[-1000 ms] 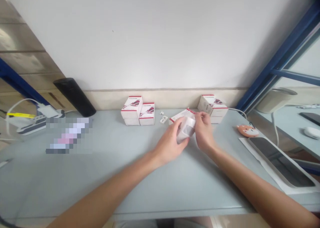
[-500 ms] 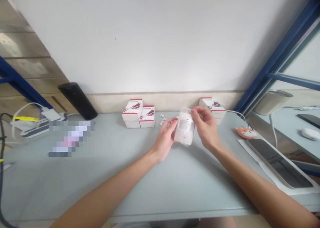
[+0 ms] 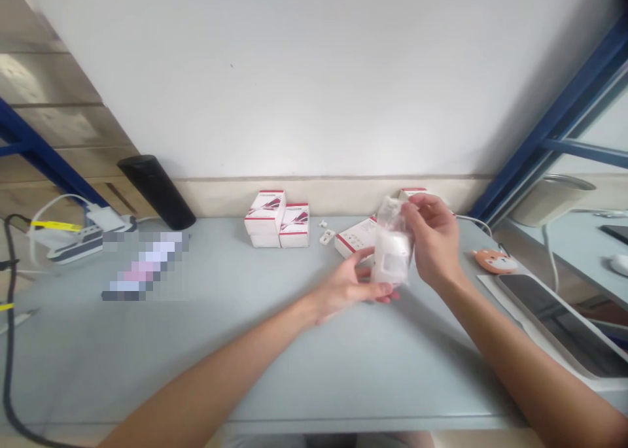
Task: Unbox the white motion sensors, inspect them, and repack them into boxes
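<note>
Two hands over a pale grey desk (image 3: 294,376), and only the right hand (image 3: 434,242) has hold of anything: its fingers and thumb are clenched around the top of a white plastic device in a clear bag (image 3: 392,242), held upright in the air above the desk, a bit right of centre. Any writing on it is too blurry to read from here. The left hand (image 3: 350,284) is open, palm up, sitting just below the bag, and honestly I can't tell whether its fingertips (image 3: 385,293) are touching it.

Behind them, near the wall, there's a little cluster of white retail boxes (image 3: 277,219) with red trim and a red graphic, plus one lying flat (image 3: 356,237) just behind the bag. The print on all of them is too small to make out. Two small white plastic bits (image 3: 326,233) sit between the cluster and the flat box.

Off to the right are an orange fox-face mouse pad (image 3: 495,261) and a dark-screened tablet (image 3: 554,324) on a white sheet. Off to the left are a black tumbler (image 3: 157,191), a power strip (image 3: 73,248), and a pixelated patch (image 3: 144,268) hiding whatever's lying there.
</note>
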The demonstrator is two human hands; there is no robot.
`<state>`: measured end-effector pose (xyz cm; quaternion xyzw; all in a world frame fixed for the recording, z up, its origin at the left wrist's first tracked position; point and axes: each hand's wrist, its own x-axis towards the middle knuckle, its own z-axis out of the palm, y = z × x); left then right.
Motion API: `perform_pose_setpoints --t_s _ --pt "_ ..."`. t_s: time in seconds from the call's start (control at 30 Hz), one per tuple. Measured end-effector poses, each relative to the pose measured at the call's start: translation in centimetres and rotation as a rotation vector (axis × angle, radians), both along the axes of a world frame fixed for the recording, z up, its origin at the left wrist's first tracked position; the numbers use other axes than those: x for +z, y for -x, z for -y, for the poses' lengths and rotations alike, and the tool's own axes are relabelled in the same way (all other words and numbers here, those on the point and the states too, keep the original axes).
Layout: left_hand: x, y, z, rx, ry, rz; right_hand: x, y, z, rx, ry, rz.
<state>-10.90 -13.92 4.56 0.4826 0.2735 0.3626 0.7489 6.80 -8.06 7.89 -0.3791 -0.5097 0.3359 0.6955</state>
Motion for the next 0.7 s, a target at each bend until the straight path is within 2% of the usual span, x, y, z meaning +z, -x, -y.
perform_pose_setpoints --t_s 0.17,0.4,0.57,0.7 --pt "-1.4 -0.9 0.2 0.060 -0.094 -0.168 -0.8 1.0 0.3 -0.048 0.098 -0.075" --pt "-2.3 -1.5 1.6 0.215 -0.344 -0.347 -0.3 -0.5 -1.5 -0.217 0.266 -0.359" --pt "-2.5 -1.1 1.6 0.192 -0.497 -0.423 -0.3 -1.1 -1.9 -0.340 0.130 -0.355" --pt "-2.3 -0.7 1.3 0.170 -0.533 -0.454 -0.8 -0.4 -1.4 -0.326 0.106 -0.314"
